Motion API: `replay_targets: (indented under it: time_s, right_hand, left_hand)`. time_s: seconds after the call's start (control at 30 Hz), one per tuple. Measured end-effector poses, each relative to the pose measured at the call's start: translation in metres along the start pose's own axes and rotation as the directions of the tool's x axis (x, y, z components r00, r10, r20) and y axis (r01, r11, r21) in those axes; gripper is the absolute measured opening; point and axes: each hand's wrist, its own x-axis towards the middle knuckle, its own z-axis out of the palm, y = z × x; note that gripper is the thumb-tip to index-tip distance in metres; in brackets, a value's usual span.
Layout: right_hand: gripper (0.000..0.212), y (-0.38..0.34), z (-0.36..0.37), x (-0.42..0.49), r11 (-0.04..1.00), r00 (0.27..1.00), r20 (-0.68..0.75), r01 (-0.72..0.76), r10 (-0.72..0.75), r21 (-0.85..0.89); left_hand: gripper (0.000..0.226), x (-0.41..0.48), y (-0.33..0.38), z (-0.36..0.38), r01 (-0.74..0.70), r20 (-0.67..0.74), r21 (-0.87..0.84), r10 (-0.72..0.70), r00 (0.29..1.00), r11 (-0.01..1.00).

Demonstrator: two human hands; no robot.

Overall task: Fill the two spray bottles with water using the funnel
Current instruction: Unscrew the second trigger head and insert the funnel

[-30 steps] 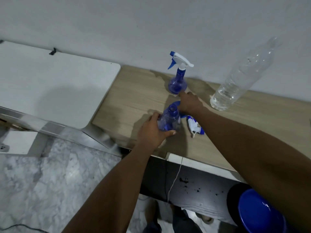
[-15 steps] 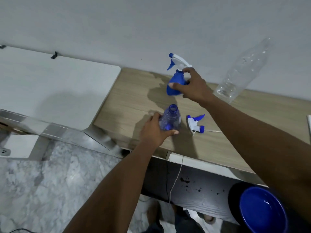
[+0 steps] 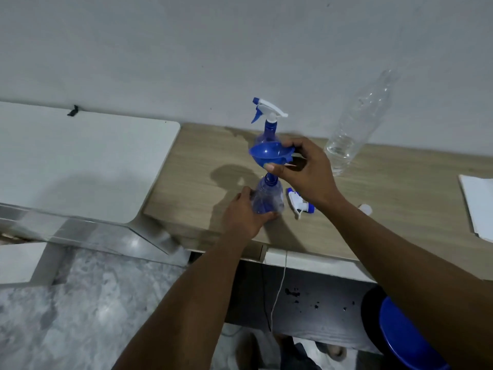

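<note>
The right hand (image 3: 304,170) is closed on the rim of a blue funnel (image 3: 270,153), which is held upright with its spout directed down at the open neck of the near spray bottle (image 3: 266,197); whether the spout tip has entered the neck cannot be told. This bottle, of clear blue plastic with its head removed, is gripped around the body by the left hand (image 3: 244,216) and stands near the front edge of the wooden tabletop (image 3: 400,198). Just to its right, the detached white and blue trigger head (image 3: 300,204) is seen lying on the wood, partly under the right wrist. Behind the funnel, the second spray bottle (image 3: 268,126) is shown upright near the wall (image 3: 240,49) with its trigger head in place. To the right, a tall clear water bottle (image 3: 357,124) stands uncapped, with some water in its lower part. A small white cap (image 3: 365,208) is visible beside the right forearm, and white sheets (image 3: 480,206) lie at the right edge. A white panel (image 3: 80,161) adjoins the tabletop on the left.
</note>
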Motion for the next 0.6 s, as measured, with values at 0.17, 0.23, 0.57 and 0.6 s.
replay_targets:
  time_s: [0.17, 0.23, 0.57, 0.6]
  right_hand:
    - [0.061, 0.006, -0.002, -0.011, 0.993, 0.996, 0.064, 0.062, -0.056, -0.102]
    - [0.063, 0.01, -0.006, -0.016, 0.986, 0.994, 0.082, 0.088, -0.076, -0.145]
    - [0.092, 0.024, -0.061, -0.018, 0.987, 0.974, -0.222, -0.082, 0.049, -0.141]
    - [0.091, 0.031, -0.067, -0.012, 0.985, 0.922, -0.379, -0.128, 0.075, -0.116]
  left_hand:
    - [0.079, 0.003, 0.0, 0.002, 0.012, 0.006, -0.018, -0.012, 1.0, 1.0]
    - [0.077, 0.004, 0.001, 0.003, 0.01, 0.004, -0.018, -0.01, 1.0, 1.0]
    - [0.075, 0.015, 0.009, 0.013, -0.008, -0.003, -0.044, 0.007, 1.0, 0.999]
    - [0.074, 0.017, 0.01, 0.014, -0.011, -0.005, -0.063, 0.01, 1.0, 0.998]
